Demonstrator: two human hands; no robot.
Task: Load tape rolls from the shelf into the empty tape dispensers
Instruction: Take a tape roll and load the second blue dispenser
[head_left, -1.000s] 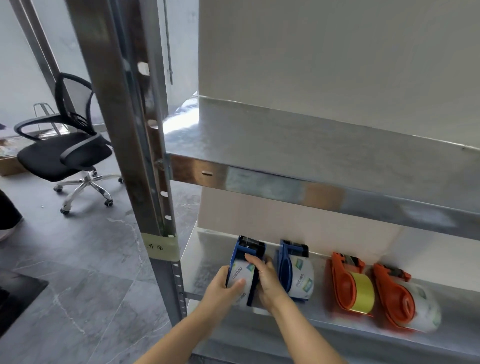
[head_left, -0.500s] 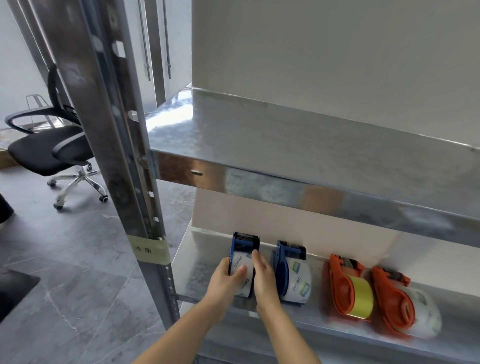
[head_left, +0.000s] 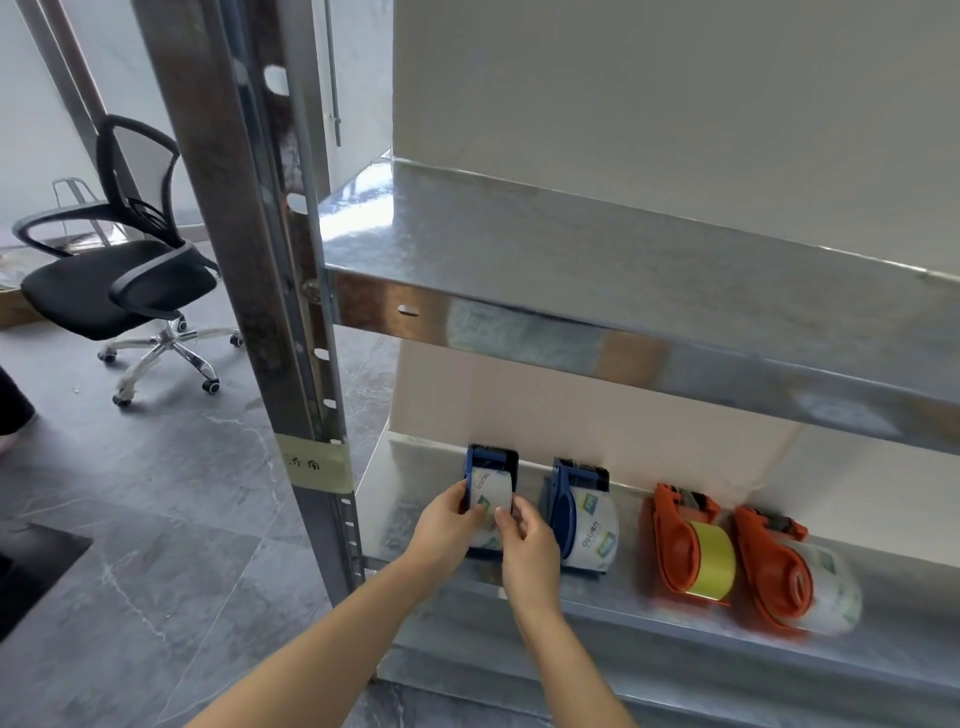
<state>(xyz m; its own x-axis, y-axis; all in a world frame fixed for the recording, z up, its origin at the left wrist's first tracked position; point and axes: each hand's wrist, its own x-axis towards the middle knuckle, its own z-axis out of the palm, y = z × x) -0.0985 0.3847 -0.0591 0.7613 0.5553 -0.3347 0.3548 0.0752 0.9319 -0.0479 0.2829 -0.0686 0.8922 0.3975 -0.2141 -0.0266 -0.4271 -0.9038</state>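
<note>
Standing far left on the grey floor: chair (head_left: 119, 280). Next, steel post (head_left: 249, 260) with a paper label (head_left: 311, 462) stuck round it. Lower shelf (head_left: 649, 613) carries four dispensers in a row, each with tape in it. Left hand (head_left: 447, 530) curls round the left side of the first blue dispenser (head_left: 491, 460), thumb on its roll (head_left: 491, 493). Right hand (head_left: 530, 545) pinches that roll from the right. Roll sits inside the dispenser, at the shelf's left end. Just beside: second blue dispenser (head_left: 563, 514), printed tape. Then orange dispenser (head_left: 670, 545) with yellow roll (head_left: 711, 566); last orange dispenser (head_left: 774, 577) close beside it, pale tape.
</note>
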